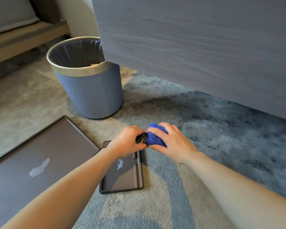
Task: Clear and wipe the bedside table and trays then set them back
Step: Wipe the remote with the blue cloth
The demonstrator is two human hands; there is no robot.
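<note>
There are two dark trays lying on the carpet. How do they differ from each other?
The large tray is much bigger than the small tray and runs off the picture's left edge, while the small tray shows nearly whole. The large tray is one plain flat panel; the small tray has a narrow strip divided off along its right side. The left hand is over the small tray's far end; nothing covers the large tray's far end. Both are dark, rectangular, rimmed, empty, and glossy.

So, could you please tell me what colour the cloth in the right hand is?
Bright blue; the cloth shows in the head view.
</note>
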